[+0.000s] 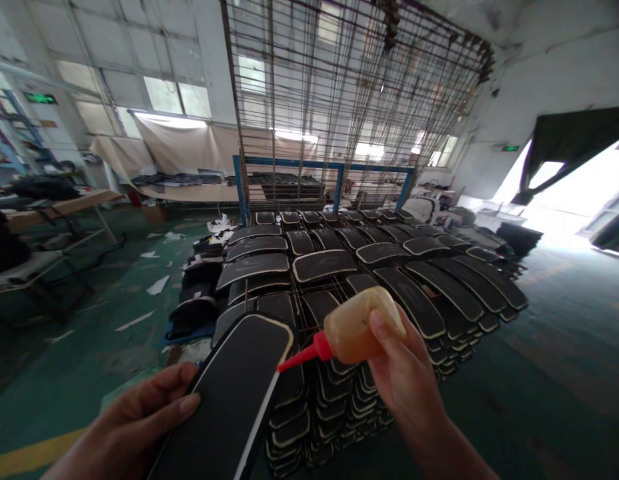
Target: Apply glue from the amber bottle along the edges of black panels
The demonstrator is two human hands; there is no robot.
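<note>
Left hand [134, 413] is gripping a black oval panel [229, 400] by its edge, tilting it up toward the nozzle; right hand [399, 373] is clenching an amber squeeze bottle [362, 327], its red tip [299, 358] nearly touching, perhaps gluing, the pale rim above the stacked panels [349, 267].

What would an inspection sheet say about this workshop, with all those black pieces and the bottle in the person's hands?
Surface: green floor, paper scraps on it.
Job's things: black panel with pale edge; squeeze bottle of amber liquid, red nozzle at the panel's edge.
Clutter: stacked panels spread on wire racks.
Hands: left hand holds the panel; right hand grips the bottle.
Cables: nothing seen.
Surroundings: upright wire rack, blue frame, tables, windows.
</note>
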